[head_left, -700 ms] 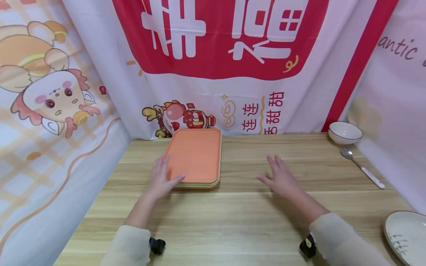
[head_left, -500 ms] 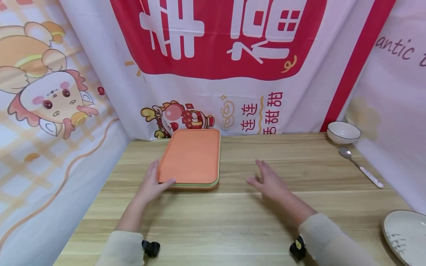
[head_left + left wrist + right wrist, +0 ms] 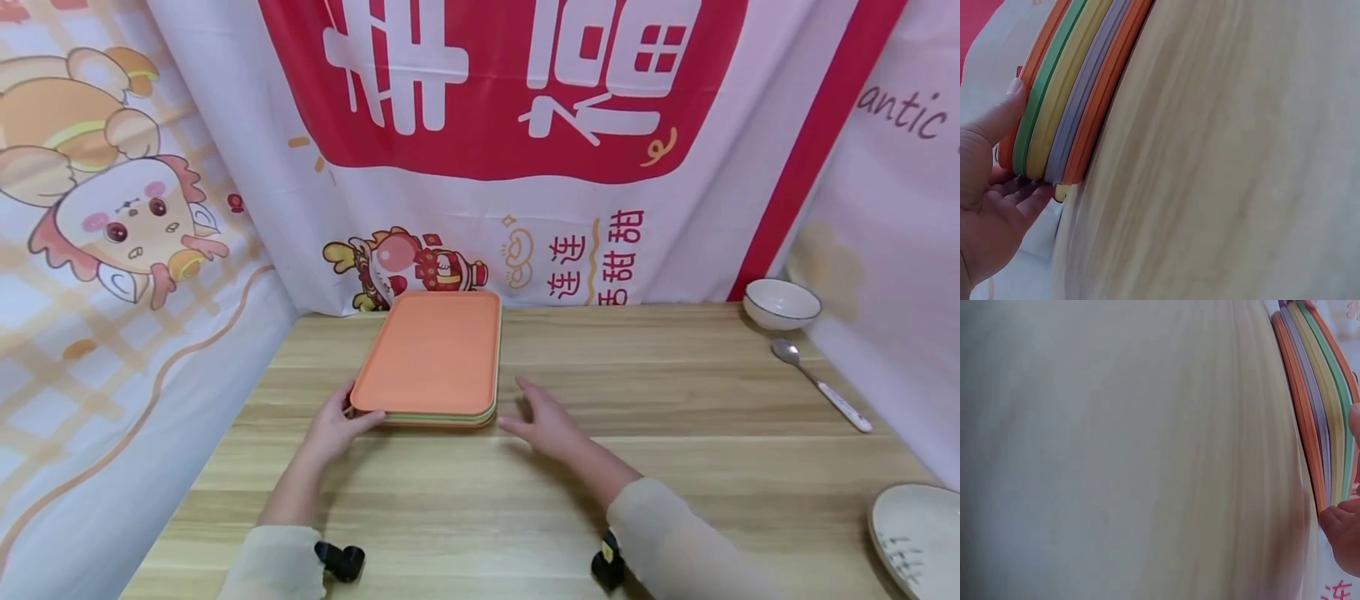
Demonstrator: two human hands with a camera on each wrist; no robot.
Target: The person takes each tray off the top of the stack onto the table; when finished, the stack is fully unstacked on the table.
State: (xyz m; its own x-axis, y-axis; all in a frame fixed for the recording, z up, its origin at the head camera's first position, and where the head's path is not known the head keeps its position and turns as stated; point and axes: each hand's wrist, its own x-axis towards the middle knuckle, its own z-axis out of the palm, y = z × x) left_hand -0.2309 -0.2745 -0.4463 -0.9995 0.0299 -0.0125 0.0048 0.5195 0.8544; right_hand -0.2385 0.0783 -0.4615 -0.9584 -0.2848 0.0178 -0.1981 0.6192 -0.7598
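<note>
Five trays, by my count of the coloured rims in the left wrist view, make up the stack (image 3: 431,358) that sits toward the back-left of the wooden table (image 3: 525,500), its far end close to the printed cloth (image 3: 487,125). I have my left hand (image 3: 333,425) at the near-left corner, thumb over the top orange tray (image 3: 435,346) and fingers (image 3: 1019,190) tucked under its rim, so it pinches that tray at the corner. My right hand (image 3: 543,425) hovers flat with loose, straight fingers just off the near-right corner, holding nothing. To lift cleanly, I judge I should bring the right hand to the same orange rim, not the green one (image 3: 1044,94) below, and raise both corners level so the tray does not drag the rest. Off to the right lie a plate (image 3: 911,533), a bowl (image 3: 782,303) and a spoon (image 3: 821,385), well apart from the work
</note>
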